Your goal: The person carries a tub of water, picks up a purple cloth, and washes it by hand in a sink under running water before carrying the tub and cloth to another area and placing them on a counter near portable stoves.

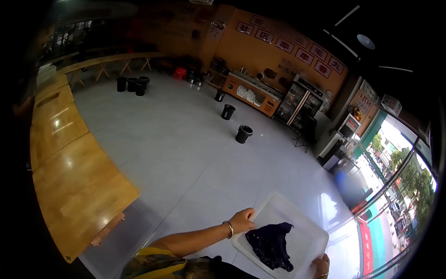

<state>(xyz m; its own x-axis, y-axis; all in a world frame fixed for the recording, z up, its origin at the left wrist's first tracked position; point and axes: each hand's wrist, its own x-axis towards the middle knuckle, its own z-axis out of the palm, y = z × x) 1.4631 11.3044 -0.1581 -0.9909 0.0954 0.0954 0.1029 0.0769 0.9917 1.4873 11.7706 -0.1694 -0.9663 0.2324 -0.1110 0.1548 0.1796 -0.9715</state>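
Observation:
A white rectangular tray [304, 228] is held out over the floor in front of me, tilted in view. On it lies a crumpled dark purple-black cloth [270, 244]. My left hand [242, 220], with a bracelet at the wrist, grips the tray's left edge, fingers closed on the rim. At the tray's lower right corner, my right hand [321, 266] is closed on the edge; part of it is cut off by the frame's bottom.
Wooden tables [79, 186] run along the left. Black bins stand on the grey tiled floor [186, 153], the closest bin [244, 134] ahead. A counter [251, 93] and glass-door fridge [298, 102] line the back wall. Glass doors [390, 162] are at right.

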